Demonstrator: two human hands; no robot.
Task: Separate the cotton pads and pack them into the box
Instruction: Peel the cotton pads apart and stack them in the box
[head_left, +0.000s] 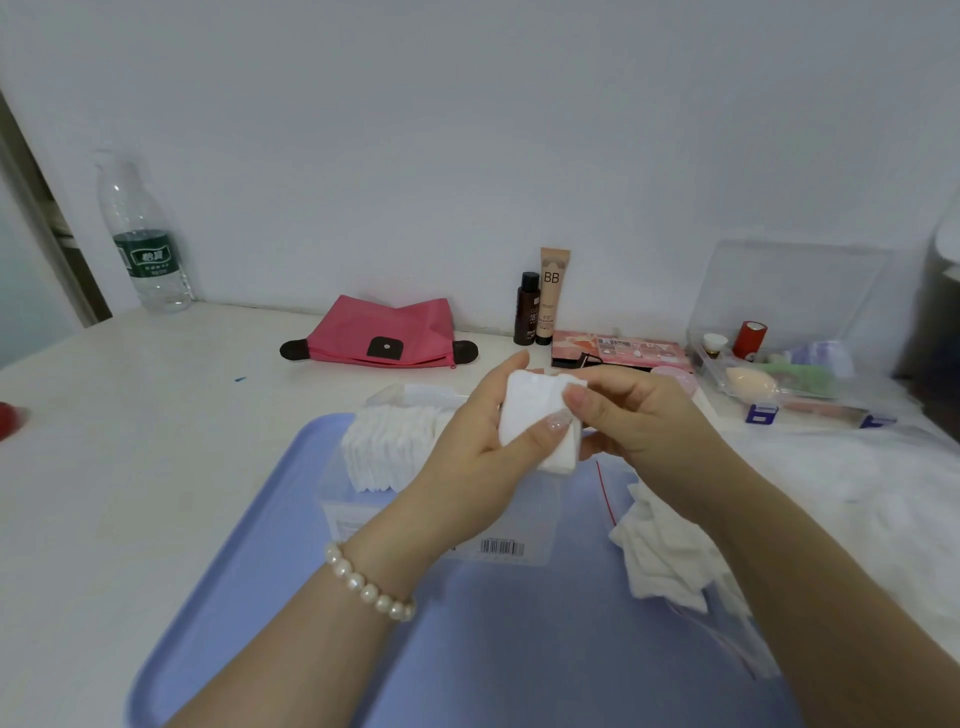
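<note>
A small stack of white cotton pads (530, 415) is held above the tray between both hands. My left hand (467, 457) grips it from the left with the thumb across its front. My right hand (628, 415) pinches the stack's top right corner with thumb and forefinger. Below them a clear plastic box (343, 499) with a barcode label stands on the blue tray (270, 545); a row of cotton pads (387, 447) stands upright in its left part. A loose heap of cotton pads (660, 556) in a clear bag lies on the tray under my right forearm.
Along the wall stand a water bottle (143, 239), a pink pouch (382, 332), a dark bottle (527, 309), a BB cream tube (551, 293) and a makeup palette (623, 351). A clear organiser (779, 374) with cosmetics sits at the right. A red object (8, 421) lies at the left edge.
</note>
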